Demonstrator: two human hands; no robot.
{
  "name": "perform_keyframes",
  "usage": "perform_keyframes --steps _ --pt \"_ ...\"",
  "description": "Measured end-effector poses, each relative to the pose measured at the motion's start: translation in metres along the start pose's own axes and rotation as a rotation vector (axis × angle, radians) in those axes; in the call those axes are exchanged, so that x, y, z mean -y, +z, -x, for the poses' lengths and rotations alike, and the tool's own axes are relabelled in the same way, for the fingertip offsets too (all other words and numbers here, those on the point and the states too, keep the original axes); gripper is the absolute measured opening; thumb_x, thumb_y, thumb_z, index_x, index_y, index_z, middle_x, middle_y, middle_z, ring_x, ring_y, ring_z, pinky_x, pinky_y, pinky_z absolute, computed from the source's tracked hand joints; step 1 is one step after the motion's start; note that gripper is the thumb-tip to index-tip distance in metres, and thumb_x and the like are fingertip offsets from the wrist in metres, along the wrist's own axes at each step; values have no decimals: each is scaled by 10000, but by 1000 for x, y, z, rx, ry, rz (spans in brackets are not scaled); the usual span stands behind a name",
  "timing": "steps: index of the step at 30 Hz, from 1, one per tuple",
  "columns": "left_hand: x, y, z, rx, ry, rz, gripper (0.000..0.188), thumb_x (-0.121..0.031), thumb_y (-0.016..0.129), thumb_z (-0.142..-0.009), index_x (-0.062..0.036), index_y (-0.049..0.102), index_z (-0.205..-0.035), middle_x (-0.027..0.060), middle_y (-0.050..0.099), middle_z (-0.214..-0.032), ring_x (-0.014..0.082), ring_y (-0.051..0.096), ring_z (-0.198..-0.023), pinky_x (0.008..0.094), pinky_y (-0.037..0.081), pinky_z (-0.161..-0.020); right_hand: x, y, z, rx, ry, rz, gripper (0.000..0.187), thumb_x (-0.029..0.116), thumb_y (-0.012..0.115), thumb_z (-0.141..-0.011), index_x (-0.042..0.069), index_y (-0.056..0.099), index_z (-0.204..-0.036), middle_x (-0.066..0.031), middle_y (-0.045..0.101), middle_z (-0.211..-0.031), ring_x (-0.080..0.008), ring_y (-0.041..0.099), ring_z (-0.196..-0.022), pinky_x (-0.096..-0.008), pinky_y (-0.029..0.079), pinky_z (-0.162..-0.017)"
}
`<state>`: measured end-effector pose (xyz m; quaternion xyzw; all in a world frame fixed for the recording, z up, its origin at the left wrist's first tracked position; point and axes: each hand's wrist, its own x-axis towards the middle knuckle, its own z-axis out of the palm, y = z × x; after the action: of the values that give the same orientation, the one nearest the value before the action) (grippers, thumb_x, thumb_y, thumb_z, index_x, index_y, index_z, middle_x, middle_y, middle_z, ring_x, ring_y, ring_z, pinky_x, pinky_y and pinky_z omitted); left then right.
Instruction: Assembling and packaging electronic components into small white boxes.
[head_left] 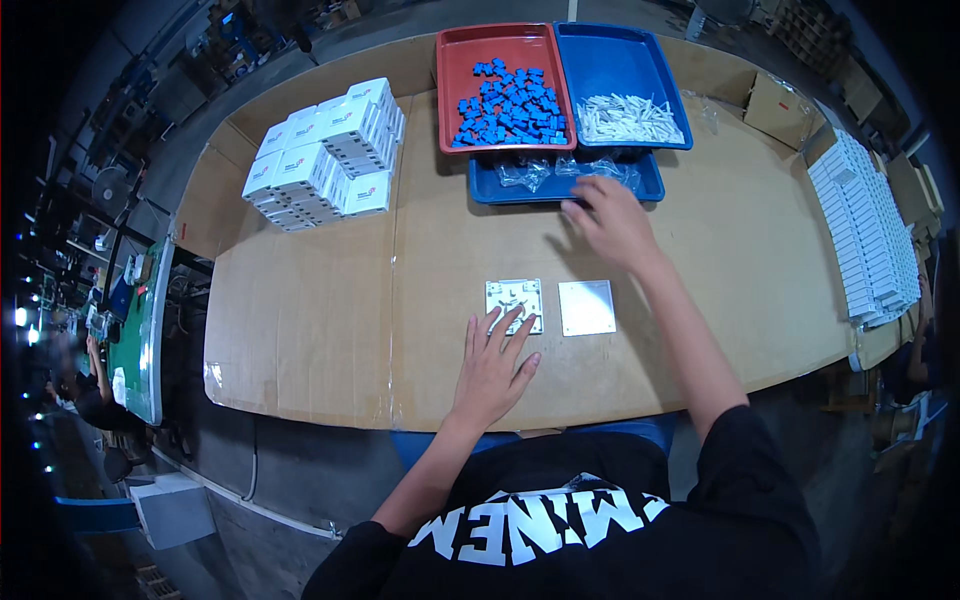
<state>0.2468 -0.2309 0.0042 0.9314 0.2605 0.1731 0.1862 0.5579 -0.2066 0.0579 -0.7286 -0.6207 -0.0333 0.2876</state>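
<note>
On the left stands a pile of white boxes (325, 155). Next, the left hand (487, 380) is spread, fingertips over an open white square case (513, 292) just ahead of it. Farther up sits a red tray (456, 75). A flat white plate (587, 308) lies just right of the case. The right hand (612, 222) is nearer the low blue tray (488, 186), whose long side runs left to right by its bent fingers. I can't tell if they hold something small.
</note>
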Motion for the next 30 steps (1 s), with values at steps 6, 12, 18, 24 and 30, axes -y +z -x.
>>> perform_keyframes --steps 6,12,18,24,30 --pt "-1 2 -3 -75 -48 71 620 -376 691 -951 -104 535 -1485 142 460 -1526 382 353 -1473 610 209 -1249 -34 25 -68 410 107 278 892 768 361 -992 -1 706 -1283 -196 600 -1434 -378 516 -1383 -526 332 -1208" --pt "1 0 -1 -117 -73 132 634 -343 733 -905 -109 551 -1466 140 480 -1507 375 366 -1468 606 216 -1247 -40 21 -68 354 108 146 700 621 481 -1025 6 706 -1270 -184 658 -1353 -353 632 -1234 -513 447 -1092" --pt "6 -5 6 -248 -37 142 571 -282 750 -886 -90 603 -1403 154 558 -1426 368 467 -1388 552 325 -1204 14 -11 2 -5 275 -972 216 92 749 -949 -10 722 -1138 -91 754 -978 -151 713 -890 -293 570 -797" --pt "-24 -16 -10 -329 -397 1106 339 -246 598 -1057 -8 652 -1292 97 699 -1146 193 652 -1024 330 503 -942 88 -30 117 22 451 -1543 153 37 703 -968 -51 729 -1090 -115 746 -1014 -168 717 -888 -311 593 -820" --pt "-47 -16 -15 -237 -539 1237 299 -264 622 -1077 20 702 -1127 35 711 -913 65 612 -744 202 470 -654 99 -18 154 38 440 -1350 156 21 637 -1011 -67 747 -1077 -117 740 -1068 -169 705 -935 -305 583 -863"
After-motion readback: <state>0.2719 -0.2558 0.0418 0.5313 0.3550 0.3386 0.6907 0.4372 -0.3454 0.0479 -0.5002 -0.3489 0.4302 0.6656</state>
